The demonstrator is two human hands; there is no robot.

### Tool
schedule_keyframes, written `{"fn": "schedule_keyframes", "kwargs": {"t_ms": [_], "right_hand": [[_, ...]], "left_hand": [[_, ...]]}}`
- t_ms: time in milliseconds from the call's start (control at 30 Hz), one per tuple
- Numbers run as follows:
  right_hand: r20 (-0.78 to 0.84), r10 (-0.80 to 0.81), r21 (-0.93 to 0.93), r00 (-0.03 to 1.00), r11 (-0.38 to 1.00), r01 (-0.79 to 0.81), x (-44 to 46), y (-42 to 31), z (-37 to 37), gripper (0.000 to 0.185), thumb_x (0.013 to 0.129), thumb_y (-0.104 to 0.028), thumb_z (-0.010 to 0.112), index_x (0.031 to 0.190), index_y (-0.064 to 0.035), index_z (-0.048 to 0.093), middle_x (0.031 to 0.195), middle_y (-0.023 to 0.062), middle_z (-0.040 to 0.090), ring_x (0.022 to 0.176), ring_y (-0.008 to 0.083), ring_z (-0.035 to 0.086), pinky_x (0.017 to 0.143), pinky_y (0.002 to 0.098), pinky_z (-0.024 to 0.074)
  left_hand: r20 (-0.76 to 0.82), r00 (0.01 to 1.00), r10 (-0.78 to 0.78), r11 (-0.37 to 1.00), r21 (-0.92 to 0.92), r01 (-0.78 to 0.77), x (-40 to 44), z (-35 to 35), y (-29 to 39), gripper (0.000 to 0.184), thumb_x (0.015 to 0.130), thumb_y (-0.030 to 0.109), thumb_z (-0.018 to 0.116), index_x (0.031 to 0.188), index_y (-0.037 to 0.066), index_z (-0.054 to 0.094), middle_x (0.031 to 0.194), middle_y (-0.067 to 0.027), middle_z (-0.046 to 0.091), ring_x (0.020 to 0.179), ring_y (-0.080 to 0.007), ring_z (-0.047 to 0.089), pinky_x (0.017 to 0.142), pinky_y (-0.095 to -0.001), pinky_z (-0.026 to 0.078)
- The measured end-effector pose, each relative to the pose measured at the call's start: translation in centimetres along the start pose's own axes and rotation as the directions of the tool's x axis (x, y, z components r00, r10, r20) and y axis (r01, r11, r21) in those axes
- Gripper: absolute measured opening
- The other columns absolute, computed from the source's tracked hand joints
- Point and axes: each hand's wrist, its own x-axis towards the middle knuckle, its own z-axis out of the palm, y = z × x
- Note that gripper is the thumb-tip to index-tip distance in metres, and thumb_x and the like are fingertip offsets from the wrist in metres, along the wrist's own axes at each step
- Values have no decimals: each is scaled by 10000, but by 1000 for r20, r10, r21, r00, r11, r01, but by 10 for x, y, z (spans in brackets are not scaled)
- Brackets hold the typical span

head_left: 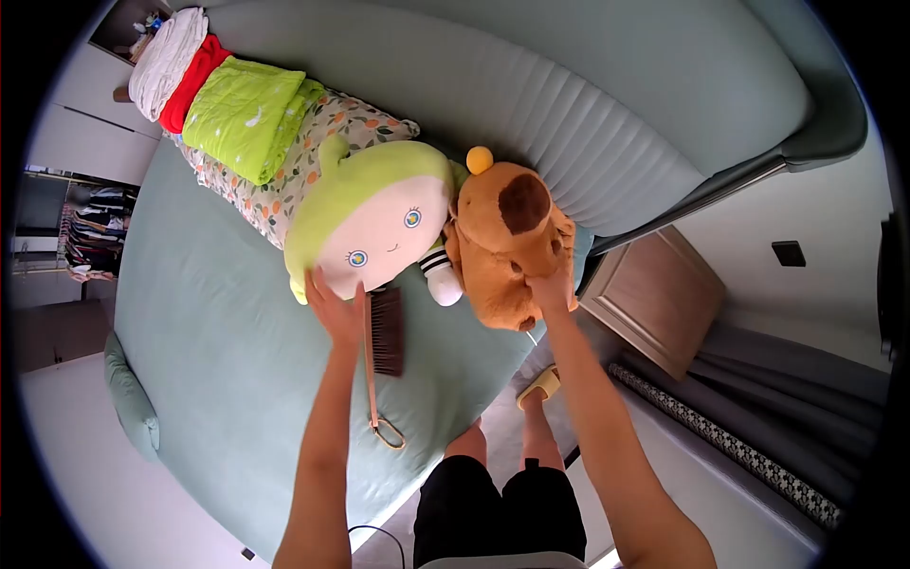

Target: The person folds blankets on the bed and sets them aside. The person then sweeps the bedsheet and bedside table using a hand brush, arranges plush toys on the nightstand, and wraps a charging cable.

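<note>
A large green plush toy (384,180) with a pale face and blue eyes lies on the bed. My left hand (334,311) is at its lower edge, fingers spread; whether it touches the plush I cannot tell. Beside it, against the headboard, sits a brown capybara plush (488,270) with a dark snout and an orange ball on its head. My right hand (552,289) grips the capybara's lower right side, its fingertips partly sunk in the fur. A bed brush (387,332) with dark bristles and a looped wooden handle lies just right of my left hand.
Folded green (242,114), red and white bedding is stacked on a fruit-print pillow (346,119) along the padded headboard (569,123). A wooden bedside cabinet (659,299) and grey curtain (787,379) stand right of the bed (218,332). Clothes (100,228) hang at far left.
</note>
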Motion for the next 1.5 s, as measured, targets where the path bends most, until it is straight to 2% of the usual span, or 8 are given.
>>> {"fn": "schedule_keyframes", "kwargs": {"t_ms": [100, 233, 500, 933, 1167, 1300, 1333, 1500], "right_hand": [[-112, 50, 231, 992, 973, -23, -42, 72, -7, 654, 537, -65, 676, 1154, -59, 459, 985, 103, 594, 898, 198, 563, 767, 315, 447], [-150, 234, 597, 961, 796, -100, -121, 139, -52, 453, 557, 42, 613, 1002, -7, 542, 941, 50, 579, 867, 158, 545, 740, 282, 452], [-480, 372, 720, 794, 685, 114, -121, 235, -188, 453, 597, -9, 637, 1031, 13, 507, 985, 61, 560, 879, 152, 525, 785, 275, 418], [-560, 584, 826, 588, 452, 337, -2, 343, -355, 449, 638, 46, 599, 1074, 49, 494, 1107, 87, 519, 982, 197, 500, 853, 288, 383], [-516, 452, 756, 728, 640, 138, 88, 419, -338, 511, 628, -19, 611, 1110, 58, 460, 1136, 127, 499, 1046, 245, 471, 888, 302, 360], [-361, 319, 436, 877, 889, -144, 125, 423, -345, 578, 677, -94, 578, 1191, 58, 361, 1192, 211, 434, 1110, 327, 414, 935, 330, 312], [-313, 268, 396, 911, 909, -132, 130, 430, -347, 587, 686, -103, 569, 1204, 58, 342, 1201, 224, 420, 1118, 341, 402, 940, 336, 306], [-681, 272, 238, 680, 960, -146, 110, 441, -320, 530, 700, -84, 544, 1190, 14, 366, 1179, 212, 421, 1056, 366, 424, 874, 363, 356]], "left_hand": [[121, 983, -140, 982, 145, 122, 79, 17, 23, 981, 551, 308, 743, 1314, 37, 190, 1319, -232, 244, 1125, -430, 326, 900, -462, 327], [271, 885, -379, 919, 222, 326, 99, 34, 21, 595, 581, 203, 681, 1111, 24, 480, 911, -172, 588, 821, -351, 559, 724, -424, 444], [199, 971, -131, 794, -565, 223, -2, -44, 222, 249, 576, -65, 572, 819, -9, 568, 727, -14, 566, 685, -113, 519, 657, -238, 420], [423, 853, 306, 690, -716, 108, -94, 36, 541, 194, 627, 28, 610, 817, 15, 575, 727, -75, 597, 681, -166, 571, 642, -262, 436], [363, 779, 512, 649, -757, -74, -94, 199, 603, 313, 639, 57, 624, 941, 43, 543, 861, -116, 600, 797, -266, 589, 697, -325, 454], [565, 546, 618, 784, -394, -479, -123, 270, 570, 783, 675, 134, 647, 1321, 107, 206, 1289, -237, 300, 1140, -335, 382, 919, -363, 355], [687, 454, 567, 823, -450, -347, -120, 281, 559, 884, 690, 152, 646, 1361, 140, 71, 1321, -277, 209, 1187, -386, 302, 957, -369, 319], [436, 640, 633, 745, -568, -350, -129, 250, 548, 699, 706, 94, 612, 1301, 88, 246, 1291, -245, 280, 1137, -370, 363, 935, -398, 335]]}}
